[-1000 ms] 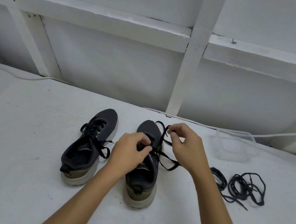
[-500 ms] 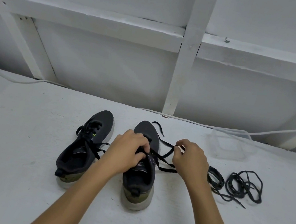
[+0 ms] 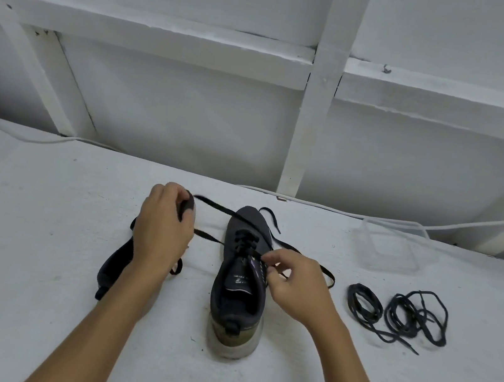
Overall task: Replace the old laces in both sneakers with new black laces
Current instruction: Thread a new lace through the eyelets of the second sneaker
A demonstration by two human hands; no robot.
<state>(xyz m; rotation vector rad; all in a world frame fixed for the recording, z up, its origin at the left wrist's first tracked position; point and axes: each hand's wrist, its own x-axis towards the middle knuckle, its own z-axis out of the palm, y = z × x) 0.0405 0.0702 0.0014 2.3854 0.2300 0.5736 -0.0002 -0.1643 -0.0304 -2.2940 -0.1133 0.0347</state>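
Furthest left we see a dark fabric sneaker (image 3: pixel 115 263) lying on the white painted tabletop (image 3: pixel 24 221), mostly hidden behind our left hand (image 3: pixel 163 226). That hand's fingers are curled around a flat black lace (image 3: pixel 213 207) drawn taut across to the second dark sneaker with a pale sole (image 3: pixel 240 288), which stands toe away from us. Our right hand (image 3: pixel 290 284) pinches the lace at this sneaker's upper eyelets, thumb and fingers closed on it; which strand it holds is hard to make out. A loose lace end trails beyond the toe. Further right sit two coiled bundles of dark cord laces (image 3: pixel 398 313), side by side. Behind them stands a clear plastic tub (image 3: pixel 390 245); it is too transparent for us to tell whether anything is in it.
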